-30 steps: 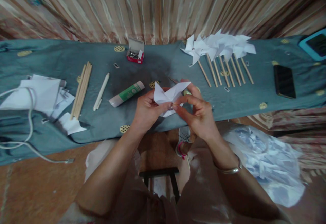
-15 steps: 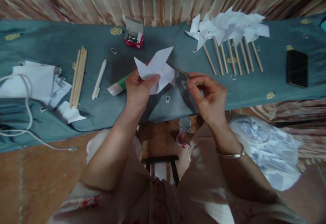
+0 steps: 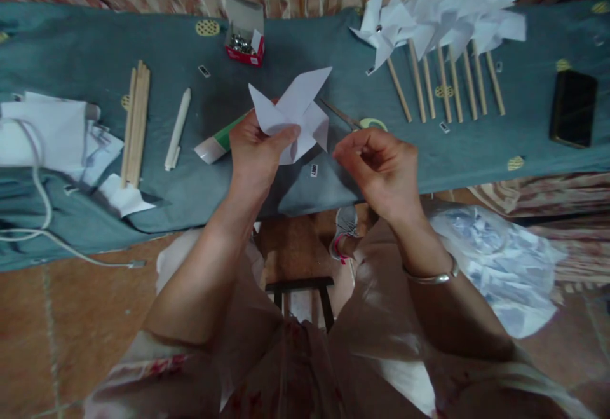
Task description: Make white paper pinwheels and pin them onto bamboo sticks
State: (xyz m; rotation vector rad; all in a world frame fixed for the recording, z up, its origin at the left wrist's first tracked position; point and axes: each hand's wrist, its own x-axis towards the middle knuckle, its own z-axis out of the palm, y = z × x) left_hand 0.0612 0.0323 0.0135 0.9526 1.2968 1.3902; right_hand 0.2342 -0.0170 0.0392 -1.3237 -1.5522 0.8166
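Observation:
My left hand point(image 3: 260, 152) pinches a folded white paper pinwheel point(image 3: 305, 101), its thumb pressed on the middle where the corners meet. To the right of it is my right hand point(image 3: 381, 168), apart from the paper, with its fingers curled and the tips together. Whether something small is between those tips I cannot make out. Just beyond that hand lie scissors point(image 3: 350, 120) with a pale green handle, the blades pointing toward the pinwheel. A green and white tube point(image 3: 214, 145) rests partly behind my left hand.
A red box point(image 3: 245, 50) of metal pins stands open at the back. Finished pinwheels on sticks point(image 3: 443, 18) lie back right, near a dark phone point(image 3: 574, 107). To the left are wooden sticks point(image 3: 136, 126), a white pen point(image 3: 178, 130), paper sheets point(image 3: 47, 133) and a white cable point(image 3: 45, 199).
My right hand has shifted left, closer to the pinwheel, and the scissors' handle now shows behind it. The view has tilted slightly, so the table's things appear higher. My left hand keeps its hold.

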